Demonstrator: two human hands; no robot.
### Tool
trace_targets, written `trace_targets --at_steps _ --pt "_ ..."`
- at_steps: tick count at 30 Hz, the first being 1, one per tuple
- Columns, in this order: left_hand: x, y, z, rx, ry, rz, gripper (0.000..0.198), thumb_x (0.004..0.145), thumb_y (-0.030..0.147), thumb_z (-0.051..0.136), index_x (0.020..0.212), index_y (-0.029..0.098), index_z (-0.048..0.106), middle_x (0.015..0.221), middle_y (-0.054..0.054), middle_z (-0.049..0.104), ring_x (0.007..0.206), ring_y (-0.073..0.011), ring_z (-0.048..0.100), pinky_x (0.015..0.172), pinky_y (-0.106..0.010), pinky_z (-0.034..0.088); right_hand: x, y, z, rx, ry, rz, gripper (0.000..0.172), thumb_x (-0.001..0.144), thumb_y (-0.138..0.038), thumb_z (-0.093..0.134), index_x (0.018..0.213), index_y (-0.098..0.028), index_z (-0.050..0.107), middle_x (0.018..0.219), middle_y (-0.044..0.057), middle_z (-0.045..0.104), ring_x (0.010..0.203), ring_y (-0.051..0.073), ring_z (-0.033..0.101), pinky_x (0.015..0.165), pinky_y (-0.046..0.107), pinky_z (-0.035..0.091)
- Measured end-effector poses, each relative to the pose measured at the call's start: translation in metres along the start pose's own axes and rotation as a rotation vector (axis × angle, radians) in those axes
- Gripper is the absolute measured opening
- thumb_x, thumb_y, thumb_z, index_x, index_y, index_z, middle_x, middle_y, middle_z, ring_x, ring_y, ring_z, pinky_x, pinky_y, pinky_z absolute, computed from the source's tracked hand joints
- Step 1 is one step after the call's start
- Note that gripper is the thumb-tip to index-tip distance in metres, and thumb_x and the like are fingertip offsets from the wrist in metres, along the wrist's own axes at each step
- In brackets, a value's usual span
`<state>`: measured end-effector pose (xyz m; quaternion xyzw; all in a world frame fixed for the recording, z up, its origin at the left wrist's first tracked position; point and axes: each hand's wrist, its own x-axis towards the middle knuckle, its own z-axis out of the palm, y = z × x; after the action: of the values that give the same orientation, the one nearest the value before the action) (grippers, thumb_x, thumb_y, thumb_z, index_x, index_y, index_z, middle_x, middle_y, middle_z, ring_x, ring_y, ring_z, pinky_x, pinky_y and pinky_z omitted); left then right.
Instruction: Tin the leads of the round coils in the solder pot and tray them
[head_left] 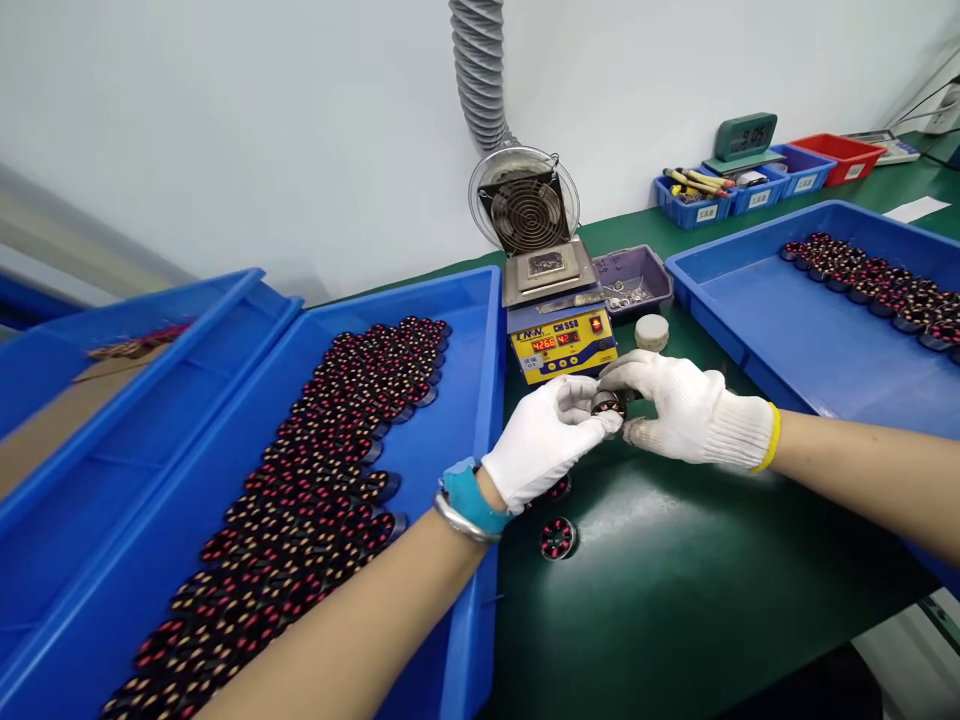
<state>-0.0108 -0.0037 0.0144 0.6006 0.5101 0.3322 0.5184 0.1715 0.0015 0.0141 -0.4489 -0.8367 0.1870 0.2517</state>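
Note:
Both my hands wear white gloves and meet over the green mat just in front of a yellow solder pot. My left hand [546,438] and my right hand [679,405] are closed together on one small round stator with red windings [609,403], held between the fingertips. A second stator [557,538] lies loose on the mat below my left wrist, and another [558,488] peeks out under that hand. My left wrist carries a blue band and a metal bracelet.
A blue tray [465,330] on the left holds several rows of wound stators [330,460]. A blue tray [780,330] on the right has a row of stators [877,280] at its far side. Behind stand the solder pot [559,320], a fan with duct [525,205], a small grey bin [637,275], a white round lid [651,331] and small bins with a clock [746,135].

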Motion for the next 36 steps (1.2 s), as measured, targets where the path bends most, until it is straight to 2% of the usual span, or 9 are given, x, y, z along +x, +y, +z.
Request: trace_targets --at_steps 6,10,13,15,17,21,26,32,36 --pt "0.001 -0.001 0.001 -0.055 -0.075 0.036 0.031 0.063 0.023 0.075 0.089 0.015 0.06 0.091 -0.005 0.066 0.086 -0.0183 0.063 0.081 -0.034 0.051 -0.005 -0.003 0.002 0.183 0.077 0.0 0.063 0.073 -0.013 0.065 0.133 -0.022 0.048 0.126 0.003 0.055 0.105 0.018 0.059 0.091 0.03 0.05" --pt "0.002 0.002 -0.004 -0.065 0.008 0.021 0.032 0.059 0.027 0.078 0.082 0.013 0.061 0.085 -0.003 0.065 0.079 -0.016 0.061 0.078 -0.033 0.049 0.0 -0.003 -0.001 0.472 0.072 0.09 0.067 0.073 -0.009 0.062 0.137 -0.015 0.042 0.128 0.006 0.053 0.102 0.014 0.06 0.089 0.024 0.052" --pt "0.003 0.003 -0.005 -0.109 0.072 0.009 0.036 0.058 0.029 0.078 0.087 0.013 0.063 0.086 -0.003 0.065 0.069 -0.0129 0.059 0.069 -0.031 0.05 0.005 0.001 0.002 0.567 -0.019 0.196 0.072 0.07 -0.012 0.067 0.138 -0.016 0.041 0.125 0.007 0.055 0.103 0.017 0.059 0.084 0.026 0.054" --pt "0.003 0.003 -0.004 -0.175 0.064 -0.03 0.038 0.06 0.03 0.078 0.09 0.013 0.062 0.083 -0.003 0.065 0.062 -0.0117 0.058 0.061 -0.029 0.049 0.007 0.003 0.009 0.6 -0.124 0.24 0.066 0.07 -0.013 0.067 0.133 -0.017 0.047 0.117 0.006 0.06 0.098 0.017 0.061 0.079 0.026 0.055" --pt "0.003 0.002 -0.002 -0.277 0.03 -0.052 0.038 0.061 0.029 0.078 0.09 0.012 0.059 0.081 -0.003 0.065 0.066 -0.0142 0.062 0.062 -0.029 0.05 0.007 0.005 0.016 0.579 -0.187 0.232 0.053 0.071 -0.015 0.067 0.123 -0.019 0.055 0.104 0.003 0.064 0.091 0.017 0.062 0.076 0.025 0.054" --pt "0.003 0.001 -0.002 -0.355 0.025 -0.021 0.037 0.06 0.027 0.08 0.087 0.013 0.058 0.085 -0.004 0.066 0.079 -0.0176 0.065 0.07 -0.03 0.052 0.004 0.003 0.021 0.565 -0.15 0.175 0.042 0.074 -0.017 0.065 0.116 -0.019 0.06 0.095 0.001 0.065 0.087 0.016 0.062 0.075 0.025 0.052" --pt "0.004 0.002 -0.004 -0.228 0.102 0.025 0.036 0.063 0.032 0.08 0.091 0.013 0.066 0.076 0.0 0.065 0.058 -0.0082 0.054 0.056 -0.023 0.046 0.003 0.0 0.018 0.735 -0.161 0.199 0.042 0.076 -0.014 0.062 0.117 -0.017 0.059 0.097 0.002 0.065 0.085 0.014 0.062 0.07 0.021 0.051" --pt "0.008 -0.004 -0.004 -0.366 0.099 0.041 0.035 0.065 0.03 0.079 0.089 0.012 0.061 0.078 -0.002 0.066 0.06 -0.0113 0.062 0.06 -0.027 0.05 0.004 -0.006 0.015 0.724 -0.166 0.267 0.027 0.074 -0.009 0.059 0.099 -0.015 0.065 0.087 0.002 0.066 0.077 0.014 0.061 0.063 0.021 0.05" --pt "0.009 -0.004 -0.004 -0.404 0.168 0.018 0.039 0.065 0.027 0.079 0.092 0.012 0.057 0.073 -0.001 0.065 0.061 -0.012 0.064 0.062 -0.027 0.053 0.002 -0.007 0.01 0.688 -0.158 0.306 0.03 0.074 -0.014 0.063 0.104 -0.016 0.064 0.094 0.003 0.066 0.084 0.016 0.063 0.07 0.023 0.052"
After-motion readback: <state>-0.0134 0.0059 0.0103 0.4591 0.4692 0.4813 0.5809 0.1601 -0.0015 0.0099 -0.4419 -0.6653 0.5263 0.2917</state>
